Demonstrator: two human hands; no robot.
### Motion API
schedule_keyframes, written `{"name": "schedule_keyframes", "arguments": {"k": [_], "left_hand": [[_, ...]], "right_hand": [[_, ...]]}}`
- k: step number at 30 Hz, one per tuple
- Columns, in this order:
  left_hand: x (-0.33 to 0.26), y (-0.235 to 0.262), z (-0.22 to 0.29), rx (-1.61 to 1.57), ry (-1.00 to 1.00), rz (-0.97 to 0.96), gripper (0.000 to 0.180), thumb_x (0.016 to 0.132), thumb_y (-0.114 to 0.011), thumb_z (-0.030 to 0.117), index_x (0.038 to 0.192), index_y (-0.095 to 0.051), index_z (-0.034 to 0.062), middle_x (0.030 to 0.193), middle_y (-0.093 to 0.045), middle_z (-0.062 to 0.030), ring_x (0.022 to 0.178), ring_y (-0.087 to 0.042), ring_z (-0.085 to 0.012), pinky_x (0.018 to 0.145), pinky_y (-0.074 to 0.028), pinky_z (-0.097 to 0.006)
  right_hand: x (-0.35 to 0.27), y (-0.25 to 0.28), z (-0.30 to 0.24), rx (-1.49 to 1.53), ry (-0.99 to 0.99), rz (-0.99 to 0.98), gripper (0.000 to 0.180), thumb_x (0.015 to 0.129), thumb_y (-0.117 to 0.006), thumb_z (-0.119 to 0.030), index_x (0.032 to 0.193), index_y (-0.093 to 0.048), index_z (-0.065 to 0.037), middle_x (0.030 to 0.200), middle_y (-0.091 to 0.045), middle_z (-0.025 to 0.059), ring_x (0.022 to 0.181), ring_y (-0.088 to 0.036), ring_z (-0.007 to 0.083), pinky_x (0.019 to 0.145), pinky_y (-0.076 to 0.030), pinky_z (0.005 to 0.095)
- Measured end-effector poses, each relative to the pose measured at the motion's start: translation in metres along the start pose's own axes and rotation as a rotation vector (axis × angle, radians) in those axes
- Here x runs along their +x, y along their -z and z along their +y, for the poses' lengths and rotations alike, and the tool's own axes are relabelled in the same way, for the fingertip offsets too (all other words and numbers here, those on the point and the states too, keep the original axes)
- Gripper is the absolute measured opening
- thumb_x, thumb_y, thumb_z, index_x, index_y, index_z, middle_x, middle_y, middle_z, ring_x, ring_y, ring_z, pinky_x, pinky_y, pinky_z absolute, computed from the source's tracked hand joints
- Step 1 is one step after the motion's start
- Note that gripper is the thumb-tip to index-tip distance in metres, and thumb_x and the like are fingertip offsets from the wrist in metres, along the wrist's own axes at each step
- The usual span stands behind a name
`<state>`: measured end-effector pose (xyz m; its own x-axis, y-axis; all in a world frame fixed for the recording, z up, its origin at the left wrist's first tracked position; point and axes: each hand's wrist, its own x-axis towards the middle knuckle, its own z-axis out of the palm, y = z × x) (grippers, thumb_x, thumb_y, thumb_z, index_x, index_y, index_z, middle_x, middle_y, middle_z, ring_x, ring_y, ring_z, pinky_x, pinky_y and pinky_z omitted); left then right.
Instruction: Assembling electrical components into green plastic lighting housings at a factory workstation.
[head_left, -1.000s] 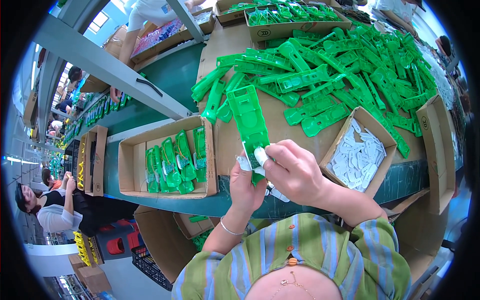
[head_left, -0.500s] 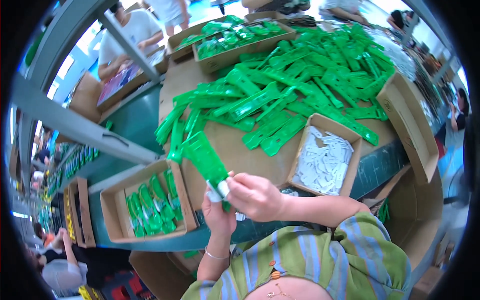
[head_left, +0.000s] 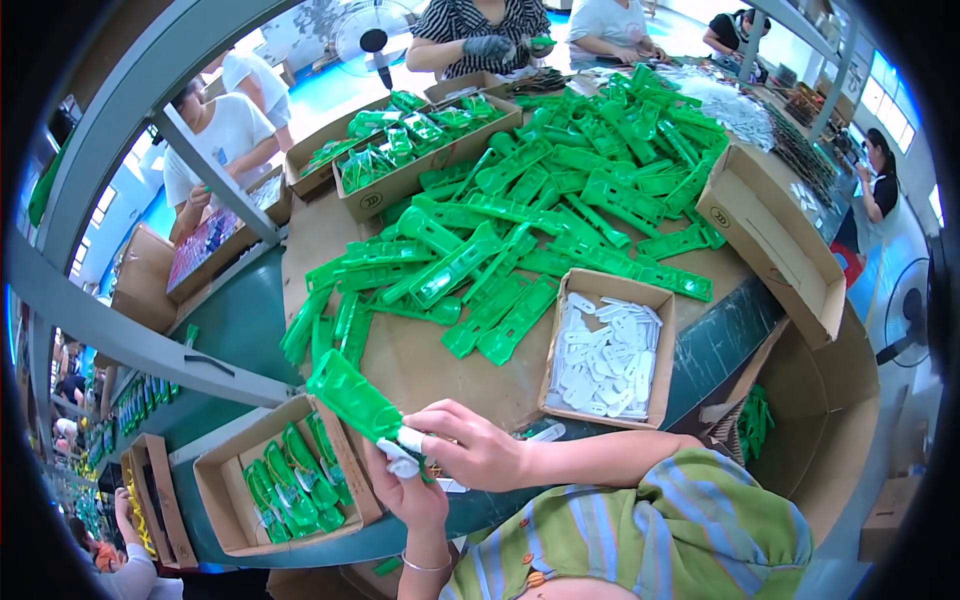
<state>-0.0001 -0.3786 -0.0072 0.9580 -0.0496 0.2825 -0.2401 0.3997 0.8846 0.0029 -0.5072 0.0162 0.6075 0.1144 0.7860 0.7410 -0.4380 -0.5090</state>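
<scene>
My left hand (head_left: 412, 495) is closed round the lower end of a long, translucent green plastic part (head_left: 350, 395), which tilts up to the left. My right hand (head_left: 470, 446) pinches that same lower end, its fingers bent together. White shows at the tips of both hands; whether it is finger covers or small white pieces I cannot tell. To their right a cardboard box (head_left: 549, 385) holds many flat white plastic pieces (head_left: 603, 362). On the left, another cardboard box (head_left: 228, 538) contains several green parts (head_left: 300, 480) lying side by side.
A big heap of green parts (head_left: 600, 180) covers the table's far side. Behind it stand cardboard boxes (head_left: 440, 150) of green parts. A box (head_left: 775, 240) leans at the table's right edge. A grey metal frame (head_left: 130, 310) crosses the left. Co-workers (head_left: 480, 40) sit at the far side.
The view has shifted, so the table lies lower and further left. Both hands keep hold of the green part, which now leans further left.
</scene>
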Motion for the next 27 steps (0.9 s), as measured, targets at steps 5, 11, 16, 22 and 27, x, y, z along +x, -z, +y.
{"name": "schedule_keyframes", "arguments": {"k": [5, 11, 16, 22, 27], "left_hand": [[0.009, -0.022, 0.011, 0.14, -0.131, 0.01, 0.056, 0.091, -0.048, 0.022, 0.135, -0.025, -0.0042, 0.124, -0.045, -0.0148, 0.106, -0.051, -0.0224, 0.088, -0.043, -0.033], [0.01, -0.003, 0.004, 0.798, -0.326, 0.003, 0.053, 0.082, -0.054, 0.02, 0.125, -0.035, -0.0051, 0.107, -0.046, -0.0172, 0.097, -0.048, -0.0267, 0.082, -0.039, -0.037], [0.014, -0.003, 0.012, 0.81, -0.372, -0.112, 0.061, 0.073, -0.061, 0.009, 0.128, -0.036, -0.0041, 0.107, -0.044, -0.02, 0.096, -0.047, -0.032, 0.082, -0.04, -0.038], [0.012, 0.004, 0.02, 0.985, -0.499, -0.077, 0.06, 0.074, -0.064, 0.013, 0.125, -0.039, -0.0057, 0.106, -0.046, -0.0192, 0.092, -0.048, -0.0301, 0.079, -0.041, -0.036], [0.03, 0.011, 0.036, 0.634, -0.209, 0.076, 0.056, 0.079, -0.061, 0.011, 0.127, -0.037, -0.0047, 0.108, -0.048, -0.0142, 0.095, -0.05, -0.0244, 0.08, -0.043, -0.032]], "right_hand": [[0.002, 0.001, 0.006, 0.059, -0.001, 0.04, 0.034, 0.065, -0.058, 0.005, 0.098, -0.055, -0.001, 0.107, -0.049, 0.0139, 0.087, -0.054, 0.027, 0.073, -0.05, 0.0343], [-0.008, -0.007, 0.007, 0.355, -0.435, -0.071, 0.039, 0.065, -0.061, 0.01, 0.101, -0.053, -0.002, 0.11, -0.047, 0.0136, 0.092, -0.058, 0.0249, 0.074, -0.053, 0.03], [-0.016, -0.005, 0.008, 0.461, -0.517, -0.036, 0.042, 0.066, -0.06, 0.011, 0.104, -0.046, 0.0, 0.099, -0.05, 0.0112, 0.085, -0.059, 0.0192, 0.072, -0.053, 0.0277], [-0.014, -0.001, 0.014, 0.316, -0.651, -0.14, 0.038, 0.065, -0.06, 0.006, 0.1, -0.048, -0.001, 0.079, -0.052, 0.0097, 0.066, -0.056, 0.0182, 0.057, -0.046, 0.0293], [-0.002, 0.023, 0.015, 0.131, -0.478, -0.223, 0.03, 0.066, -0.059, 0.007, 0.095, -0.054, -0.001, 0.086, -0.055, 0.0102, 0.074, -0.057, 0.0205, 0.065, -0.046, 0.0285]]}}
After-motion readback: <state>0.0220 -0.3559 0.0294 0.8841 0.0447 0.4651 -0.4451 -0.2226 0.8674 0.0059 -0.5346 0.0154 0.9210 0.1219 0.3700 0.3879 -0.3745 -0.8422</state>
